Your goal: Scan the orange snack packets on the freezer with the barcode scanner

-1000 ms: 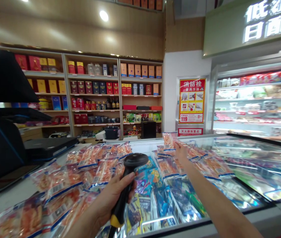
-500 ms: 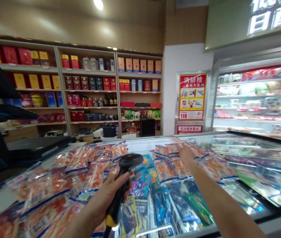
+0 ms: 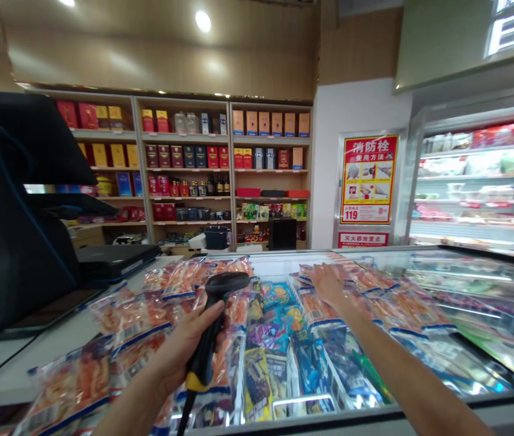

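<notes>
My left hand (image 3: pixel 195 342) is wrapped round the handle of a black and yellow barcode scanner (image 3: pixel 206 339), its head at the top and its cable hanging below. The scanner is over clear packs of orange-pink food (image 3: pixel 141 315), which lie in a spread on the left. My right hand (image 3: pixel 328 284) reaches far forward, palm down, over similar packs (image 3: pixel 320 309) on the freezer's right part. Its fingers look stretched out over the rearmost packs; whether they touch one I cannot tell. Between the hands, colourful bags (image 3: pixel 275 327) show inside the freezer (image 3: pixel 286 259).
A black till (image 3: pixel 16 212) stands at the left, with a black flat box (image 3: pixel 115 261) beside it. Behind are shelves of boxed goods (image 3: pixel 188 156), a red fire-hydrant poster (image 3: pixel 368 180) and a lit chiller (image 3: pixel 479 181). The freezer's dark frame (image 3: pixel 488 357) crosses the right side.
The view has turned left, bringing more of the till in. My right hand has moved left over the packs. My left hand, still holding the barcode scanner, has shifted slightly left.
</notes>
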Available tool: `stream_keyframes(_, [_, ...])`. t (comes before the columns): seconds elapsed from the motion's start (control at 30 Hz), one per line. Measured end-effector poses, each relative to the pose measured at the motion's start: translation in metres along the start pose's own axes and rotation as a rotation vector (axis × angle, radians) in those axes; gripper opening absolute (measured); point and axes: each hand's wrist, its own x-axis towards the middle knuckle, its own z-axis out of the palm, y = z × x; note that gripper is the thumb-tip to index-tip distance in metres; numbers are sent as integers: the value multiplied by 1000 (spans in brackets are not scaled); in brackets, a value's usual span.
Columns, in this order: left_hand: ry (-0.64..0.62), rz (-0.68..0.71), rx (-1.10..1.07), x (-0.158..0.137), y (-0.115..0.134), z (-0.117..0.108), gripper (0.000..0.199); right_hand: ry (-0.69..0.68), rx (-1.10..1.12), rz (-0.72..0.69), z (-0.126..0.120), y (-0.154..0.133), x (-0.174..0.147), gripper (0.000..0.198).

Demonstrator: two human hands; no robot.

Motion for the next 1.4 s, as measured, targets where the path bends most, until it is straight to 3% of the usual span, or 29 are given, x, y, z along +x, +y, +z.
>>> stream_keyframes(0.1, [-37,13,-4,-7,1,-16,19,-53,67,-120,6,-57,-27,43])
stream_keyframes(0.27, [-10,11,-23,-22,1,-31,18,-212,194,-129,21,-130,-64,44])
stream_keyframes(0.47, [4,-9,-36,-34,0,-45,20,-379,131,41,44,-166,-76,57])
stream_keyframes(0.6, [-2,-19,-54,-37,2,-46,21,-396,133,141,58,-176,-76,49])
stream_keyframes(0.77, [2,-9,-57,-40,3,-39,22,-294,225,113,56,-164,-69,38])
stream_keyframes(1.1, [-151,-11,-41,-26,-7,-11,22,38,467,37,18,-85,-39,40])
stream_keyframes(1.4, [-202,-32,-10,-21,-12,11,25,185,469,82,2,-47,-19,39])
